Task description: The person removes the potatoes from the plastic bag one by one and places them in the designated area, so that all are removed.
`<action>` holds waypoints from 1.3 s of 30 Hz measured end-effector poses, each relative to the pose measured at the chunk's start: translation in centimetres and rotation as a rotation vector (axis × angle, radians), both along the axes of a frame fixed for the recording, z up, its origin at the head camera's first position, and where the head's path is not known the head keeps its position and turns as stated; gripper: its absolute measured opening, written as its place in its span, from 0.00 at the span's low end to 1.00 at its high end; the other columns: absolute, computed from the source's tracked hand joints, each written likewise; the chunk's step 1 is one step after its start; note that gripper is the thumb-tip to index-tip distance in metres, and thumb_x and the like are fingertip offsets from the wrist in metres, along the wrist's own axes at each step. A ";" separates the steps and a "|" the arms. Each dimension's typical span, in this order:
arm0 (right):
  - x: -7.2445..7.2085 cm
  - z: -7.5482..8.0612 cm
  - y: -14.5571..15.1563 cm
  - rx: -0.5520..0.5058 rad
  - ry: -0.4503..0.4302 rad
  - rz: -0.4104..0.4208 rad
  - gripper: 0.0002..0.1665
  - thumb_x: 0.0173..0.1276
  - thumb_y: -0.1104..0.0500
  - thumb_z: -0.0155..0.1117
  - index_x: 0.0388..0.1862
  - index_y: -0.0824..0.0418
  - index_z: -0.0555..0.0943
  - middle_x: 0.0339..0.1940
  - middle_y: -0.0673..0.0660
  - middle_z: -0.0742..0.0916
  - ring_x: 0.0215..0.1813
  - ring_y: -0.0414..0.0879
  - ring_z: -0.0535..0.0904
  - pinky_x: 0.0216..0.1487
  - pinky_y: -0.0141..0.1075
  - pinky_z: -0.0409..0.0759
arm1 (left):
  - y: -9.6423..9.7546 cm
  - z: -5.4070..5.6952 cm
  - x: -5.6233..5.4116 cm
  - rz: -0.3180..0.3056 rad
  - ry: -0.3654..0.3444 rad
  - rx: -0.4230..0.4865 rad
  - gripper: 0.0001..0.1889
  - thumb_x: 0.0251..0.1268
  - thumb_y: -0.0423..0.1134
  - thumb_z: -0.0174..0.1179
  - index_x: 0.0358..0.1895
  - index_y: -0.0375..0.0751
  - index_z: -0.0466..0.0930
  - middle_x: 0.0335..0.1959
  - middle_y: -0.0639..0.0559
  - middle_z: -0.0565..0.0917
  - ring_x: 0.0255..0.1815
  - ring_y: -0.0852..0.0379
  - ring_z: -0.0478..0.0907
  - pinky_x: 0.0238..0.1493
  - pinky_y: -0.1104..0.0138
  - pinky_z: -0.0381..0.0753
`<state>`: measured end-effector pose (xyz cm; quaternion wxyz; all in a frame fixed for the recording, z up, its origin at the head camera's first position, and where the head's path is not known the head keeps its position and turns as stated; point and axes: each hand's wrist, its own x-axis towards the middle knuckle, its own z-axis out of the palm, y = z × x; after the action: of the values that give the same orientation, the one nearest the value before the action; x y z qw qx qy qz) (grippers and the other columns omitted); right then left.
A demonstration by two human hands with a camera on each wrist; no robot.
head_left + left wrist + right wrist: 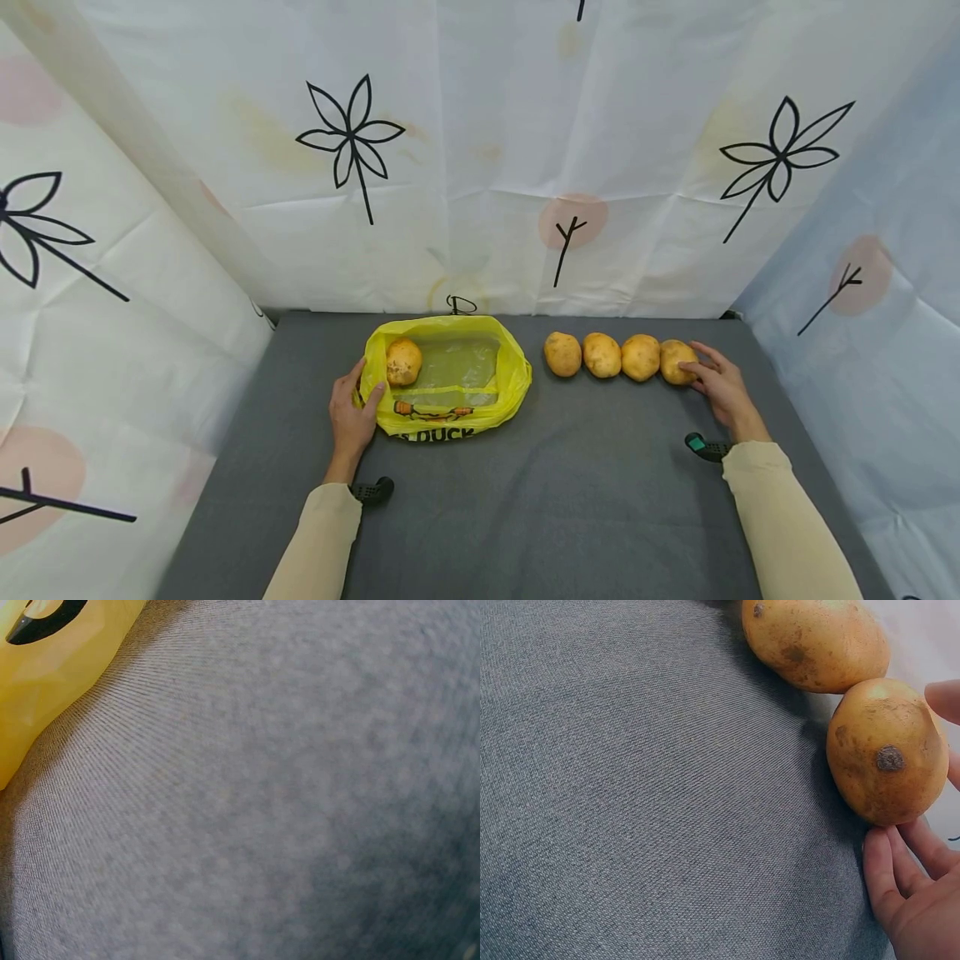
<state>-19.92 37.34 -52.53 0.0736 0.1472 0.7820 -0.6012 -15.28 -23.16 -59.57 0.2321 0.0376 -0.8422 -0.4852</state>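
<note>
A yellow plastic bag [513, 375] with dark lettering lies at the left of the grey table, its mouth held wide. Inside it, against the left wall, rests one potato [404, 362]. My left hand [354, 417] grips the bag's left rim between thumb and fingers; the left wrist view catches only a yellow corner of the bag [56, 671]. To the right stands a row of several potatoes [602, 356]. At the row's right end my right hand [723, 387] holds the last potato [885, 761], thumb and fingertips spread around its sides.
The grey cloth-covered table [555, 500] stretches in front of both hands. A white patterned curtain [487, 167] hangs along the back edge, with more fabric on the left and right sides. The neighbouring potato [817, 645] sits right against the held one.
</note>
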 end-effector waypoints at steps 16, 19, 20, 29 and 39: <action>0.7 0.5 0.0 0.061 0.042 -0.042 0.46 0.75 0.44 0.63 0.84 0.52 0.55 0.80 0.72 0.59 0.69 0.55 0.68 0.63 0.46 0.72 | 0.1 0.2 0.0 -0.011 0.007 0.011 0.31 0.68 0.37 0.66 0.74 0.41 0.72 0.56 0.31 0.74 0.56 0.34 0.71 0.62 0.40 0.63; 0.8 0.9 -0.2 0.073 0.059 -0.043 0.45 0.75 0.44 0.62 0.84 0.50 0.56 0.79 0.72 0.61 0.71 0.60 0.64 0.68 0.57 0.65 | 0.1 0.2 0.0 -0.015 0.009 0.018 0.31 0.68 0.37 0.67 0.74 0.41 0.72 0.56 0.31 0.74 0.56 0.34 0.71 0.62 0.40 0.63; 0.9 1.0 -0.2 0.077 0.067 -0.042 0.44 0.75 0.44 0.62 0.84 0.49 0.56 0.79 0.72 0.61 0.71 0.60 0.64 0.68 0.58 0.64 | 0.1 0.2 0.0 -0.015 0.008 0.018 0.31 0.68 0.37 0.67 0.74 0.41 0.72 0.56 0.31 0.74 0.56 0.34 0.71 0.62 0.40 0.63; 1.3 2.0 -0.6 0.117 0.135 -0.016 0.42 0.75 0.46 0.64 0.83 0.45 0.59 0.78 0.70 0.63 0.69 0.55 0.67 0.64 0.55 0.67 | 0.1 0.2 0.1 -0.011 0.014 0.017 0.31 0.68 0.37 0.67 0.74 0.42 0.72 0.56 0.31 0.74 0.56 0.34 0.71 0.62 0.40 0.63; 2.0 2.9 -2.3 0.167 0.211 0.041 0.43 0.75 0.51 0.65 0.82 0.58 0.59 0.77 0.74 0.62 0.75 0.72 0.57 0.68 0.67 0.60 | 0.1 0.2 0.0 -0.003 0.011 0.007 0.30 0.69 0.38 0.66 0.73 0.41 0.72 0.56 0.32 0.74 0.56 0.35 0.71 0.61 0.40 0.63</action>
<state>-17.89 35.00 -49.61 -0.0094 0.0729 0.8356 -0.5444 -15.25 -23.06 -59.41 0.2358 0.0345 -0.8393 -0.4886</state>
